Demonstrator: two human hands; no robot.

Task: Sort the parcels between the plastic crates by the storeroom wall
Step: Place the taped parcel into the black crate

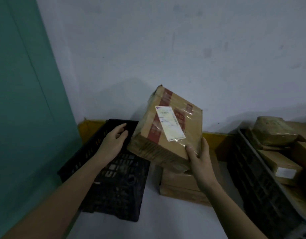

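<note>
Between the black plastic crates (pixel 112 171), right-hand fingers (pixel 192 150) clasp a taped brown cardboard parcel (pixel 167 133), left hand (pixel 114 142) loose; left crate looks empty, so sorting has barely begun.

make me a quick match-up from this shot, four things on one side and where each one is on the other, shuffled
Things:
1. taped box
2. left crate
3. right crate
4. white label

Places or states:
A. holds several parcels
B. stuck on the tilted carton's top face
C. held up by the right hand
D. black, with no parcel visible inside, left hand over it

Pairs: 1-C, 2-D, 3-A, 4-B
</note>
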